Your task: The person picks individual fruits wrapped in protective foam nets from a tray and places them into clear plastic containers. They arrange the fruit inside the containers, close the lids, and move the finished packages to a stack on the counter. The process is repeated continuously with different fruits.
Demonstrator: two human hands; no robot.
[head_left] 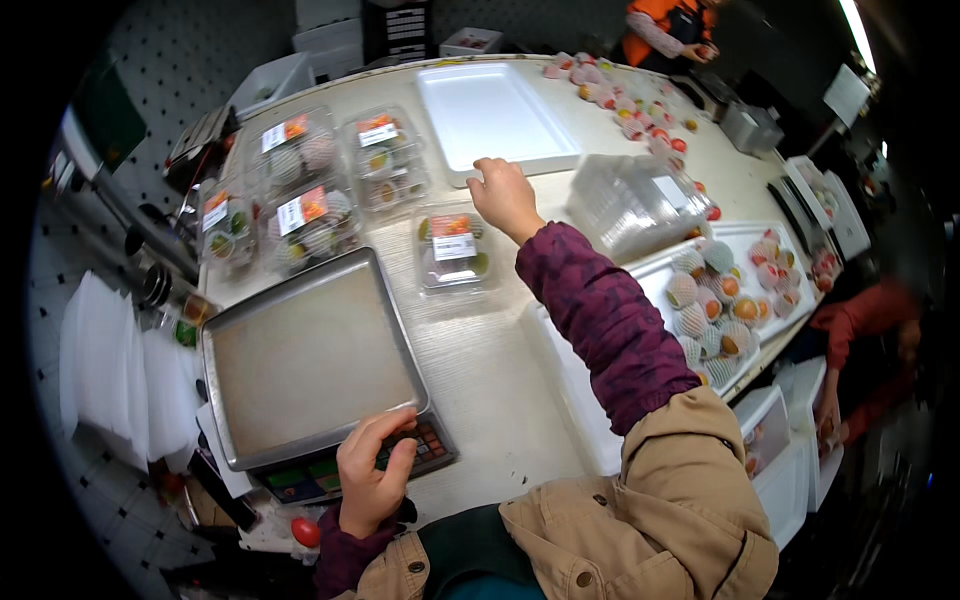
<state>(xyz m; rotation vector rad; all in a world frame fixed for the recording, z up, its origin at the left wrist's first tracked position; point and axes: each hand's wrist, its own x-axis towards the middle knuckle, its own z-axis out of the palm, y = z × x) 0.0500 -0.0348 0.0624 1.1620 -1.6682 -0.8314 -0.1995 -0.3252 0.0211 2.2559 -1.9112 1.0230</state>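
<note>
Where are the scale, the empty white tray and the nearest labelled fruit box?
scale (pixel 310 360), head view, middle of its metal platform
white tray (pixel 495 115), head view, bare flat floor
fruit box (pixel 453 250), head view, its labelled clear lid
</note>
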